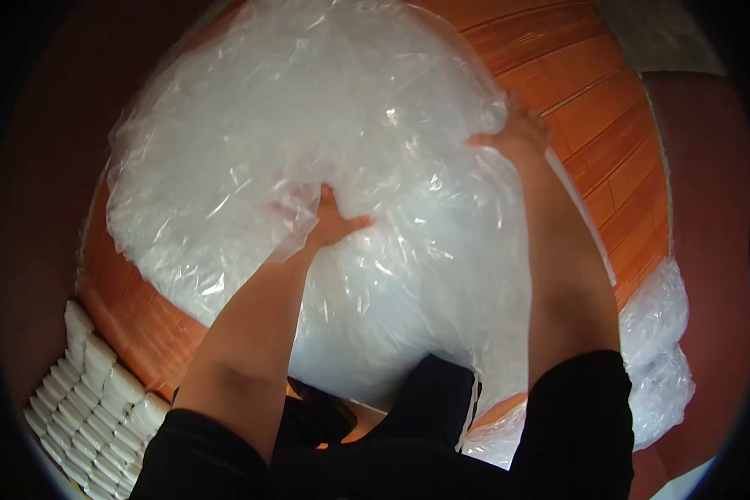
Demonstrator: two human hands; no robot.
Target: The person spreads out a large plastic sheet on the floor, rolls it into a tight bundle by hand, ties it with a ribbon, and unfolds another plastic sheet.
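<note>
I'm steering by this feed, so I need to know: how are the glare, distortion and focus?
Head view: sharp white glints streak the clear plastic, washing out some folds; the orange boards have bowed edges, probably lens distortion; corners fall to black; the left hand is partly veiled by plastic, and the right hand looks slightly soft.

1. Lg clear plastic bundle (250, 108) is filling ctr, blocking any low path straight across.
2. Loose film flap (294, 242) is overlapping part of L hand (335, 218), getting in way of a straight lift.
3. R hand (518, 135) is sitting at bundle's R edge; orange plank-patterned surface (596, 125) is showing just beyond, giving side room.
4. White packs (83, 408) are crowding lower L; smaller plastic bundle (658, 358), lower R.
5. Dark clothing (433, 396) is limiting room at near edge.
</note>
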